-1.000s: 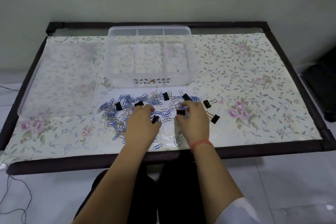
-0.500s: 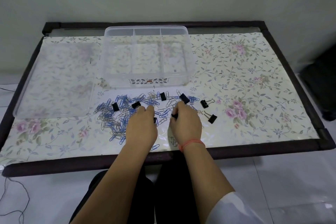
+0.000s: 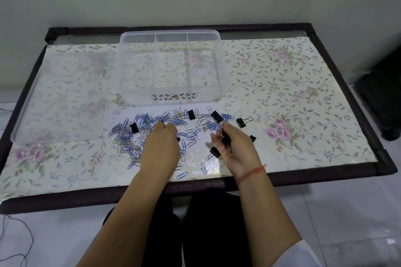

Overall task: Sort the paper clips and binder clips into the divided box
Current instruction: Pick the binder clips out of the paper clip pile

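The clear divided box (image 3: 170, 33) stands at the table's back middle, with three compartments visible. Blue and silver paper clips (image 3: 130, 136) lie heaped in front of it, mixed with black binder clips (image 3: 134, 127), (image 3: 191, 114), (image 3: 217, 116), (image 3: 241, 122). My left hand (image 3: 161, 147) rests palm down on the heap, fingers curled. A black binder clip corner (image 3: 178, 139) shows by its thumb. My right hand (image 3: 238, 149) is turned palm up, curled around a black binder clip (image 3: 225, 140). Another binder clip (image 3: 214, 151) sits at its edge.
The box's clear lid (image 3: 60, 97) lies flat on the left of the floral table cover (image 3: 293, 93). A dark frame (image 3: 347, 171) edges the table. One more binder clip (image 3: 252, 138) lies right of my right hand. A dark object (image 3: 382, 97) stands on the floor at the right.
My right hand has turned from palm down on the pile to palm up, lifting binder clips with it. My left hand has stayed on the paper clips.
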### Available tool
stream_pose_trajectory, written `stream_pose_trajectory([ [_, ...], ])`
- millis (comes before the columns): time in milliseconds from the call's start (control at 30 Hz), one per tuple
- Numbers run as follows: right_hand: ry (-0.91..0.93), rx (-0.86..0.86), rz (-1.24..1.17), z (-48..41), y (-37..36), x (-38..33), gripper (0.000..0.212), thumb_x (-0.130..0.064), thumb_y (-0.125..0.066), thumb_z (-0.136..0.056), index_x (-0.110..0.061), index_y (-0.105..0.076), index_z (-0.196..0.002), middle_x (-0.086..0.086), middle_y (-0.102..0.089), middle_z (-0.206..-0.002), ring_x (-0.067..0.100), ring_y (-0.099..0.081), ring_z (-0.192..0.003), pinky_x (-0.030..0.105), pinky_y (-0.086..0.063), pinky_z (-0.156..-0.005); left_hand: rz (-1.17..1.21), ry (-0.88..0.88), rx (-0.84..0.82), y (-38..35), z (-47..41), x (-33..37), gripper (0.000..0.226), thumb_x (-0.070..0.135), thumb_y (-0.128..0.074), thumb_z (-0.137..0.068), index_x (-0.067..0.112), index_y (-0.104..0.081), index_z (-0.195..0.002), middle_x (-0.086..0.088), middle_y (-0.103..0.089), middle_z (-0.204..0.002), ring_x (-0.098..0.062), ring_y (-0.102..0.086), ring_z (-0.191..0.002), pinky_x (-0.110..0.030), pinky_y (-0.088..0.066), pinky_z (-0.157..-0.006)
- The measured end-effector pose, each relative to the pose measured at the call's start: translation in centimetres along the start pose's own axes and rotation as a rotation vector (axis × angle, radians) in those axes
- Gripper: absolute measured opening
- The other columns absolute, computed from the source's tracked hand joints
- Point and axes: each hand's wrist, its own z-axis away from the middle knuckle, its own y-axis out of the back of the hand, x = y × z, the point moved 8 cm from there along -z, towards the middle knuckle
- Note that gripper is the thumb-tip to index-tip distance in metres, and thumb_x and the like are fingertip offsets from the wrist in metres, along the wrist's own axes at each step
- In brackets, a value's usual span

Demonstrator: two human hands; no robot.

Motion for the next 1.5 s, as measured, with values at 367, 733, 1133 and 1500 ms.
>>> stream_pose_trajectory([
  [367,0.134,0.071,-0.115,1.7,3.2,-5.2,0.013,-0.005,-0.066,-0.082,-0.011,-0.060,-0.072,0.000,-0.060,-0.059,0.006,-0.050,-0.047,0.015,-0.048,-0.043,1.605,0.733,-0.297,-3.6,1.9,2.0,0.029,0.017,-0.045,-0.095,0.010,-0.054,-0.069,-0.005,-0.057,-0.065,-0.011,-0.052,-0.050,-0.018,-0.048,-0.046],
  [733,0.518,0.349,1.094,0.7,7.0,-6.9,0.034,-0.010,-0.076,-0.067,-0.019,-0.066,-0.098,-0.003,-0.057,-0.071,0.012,-0.053,-0.063,0.019,-0.039,-0.057,0.275,0.057,-0.270,-5.5,1.1,6.6,0.039,0.026,-0.078,-0.063,0.016,-0.055,-0.093,0.000,-0.049,-0.089,-0.017,-0.050,-0.074,-0.024,-0.034,-0.058],
  [1133,0.203,0.132,0.312,0.0,6.6,-5.8,0.018,-0.009,-0.068,-0.082,-0.010,-0.063,-0.100,0.001,-0.054,-0.077,0.003,-0.045,-0.050,0.014,-0.039,-0.045,0.480,0.168,-0.311,-5.1,-0.1,4.3,0.013,0.013,-0.076,-0.065,0.010,-0.067,-0.074,0.004,-0.062,-0.066,-0.010,-0.055,-0.059,-0.017,-0.038,-0.049],
  [1500,0.010,-0.330,-0.247,1.1,3.6,-4.3,0.018,-0.007,-0.053,-0.080,-0.013,-0.062,-0.095,0.011,-0.067,-0.100,0.008,-0.046,-0.055,0.014,-0.036,-0.041,1.660,0.774,-0.601,-6.6,2.5,6.2,0.016,0.008,-0.055,-0.082,0.010,-0.070,-0.088,-0.007,-0.070,-0.068,-0.025,-0.070,-0.077,-0.028,-0.058,-0.068],
])
